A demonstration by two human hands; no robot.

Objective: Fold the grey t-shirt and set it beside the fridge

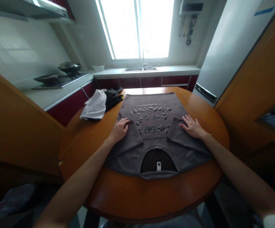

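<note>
A grey T-shirt [156, 142] lies spread on the round wooden table, its neckline with a small white label toward me and its hem toward the window. Dark lettering on its front appears upside down from here. Both short sleeves are folded inward over the body. My left hand [120, 129] rests at the left side of the shirt, beside the folded sleeve, fingers slightly bent and apart. On the right sleeve's outer edge, my right hand [193, 127] lies flat with its fingers spread. Neither hand is gripping the cloth visibly.
At the table's [151, 199] far left sits a pile with a white garment [95, 105] and a black garment [113, 97]. Beyond are a counter with a sink [140, 69], a stove with a lidded pan [69, 67], and a fridge [225, 47] at right.
</note>
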